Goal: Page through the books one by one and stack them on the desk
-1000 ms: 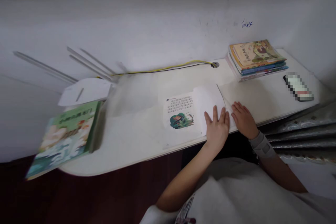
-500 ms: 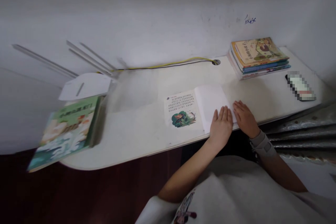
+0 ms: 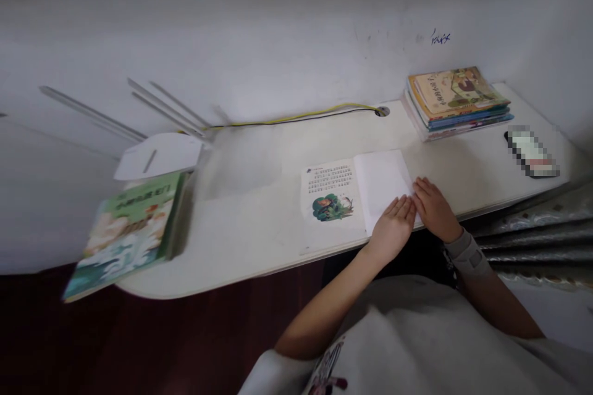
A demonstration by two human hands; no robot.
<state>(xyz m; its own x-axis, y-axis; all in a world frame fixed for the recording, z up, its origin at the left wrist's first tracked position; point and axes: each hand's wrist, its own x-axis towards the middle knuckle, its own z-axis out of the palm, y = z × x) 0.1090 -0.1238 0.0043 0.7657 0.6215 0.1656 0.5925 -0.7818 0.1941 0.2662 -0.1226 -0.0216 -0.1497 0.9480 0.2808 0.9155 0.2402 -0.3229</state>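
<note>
An open booklet [image 3: 328, 236] lies near the front edge of the desk. Its left side carries printed text and a coloured picture, while a blank white page or sheet [image 3: 382, 179] makes up the right side. My left hand [image 3: 393, 228] rests on the lower right part of the white page, fingers stretched out and close together. Beside it, my right hand [image 3: 434, 208] lies with extended fingers at the page's right edge. The fingertips of both hands nearly meet or touch there. Neither hand grips anything that I can see.
A stack of books [image 3: 458, 102] stands at the back right, near a phone-like device [image 3: 532, 151]. To the left, green-covered books [image 3: 134, 222] overhang the desk [image 3: 241, 228] beside a white router [image 3: 160, 157] with antennas. A yellow cable [image 3: 296, 116] runs along the wall.
The booklet appears slightly farther right in view. My left hand has shifted a little right, closer to my right hand, which has barely moved. The left side of the view has shifted right too.
</note>
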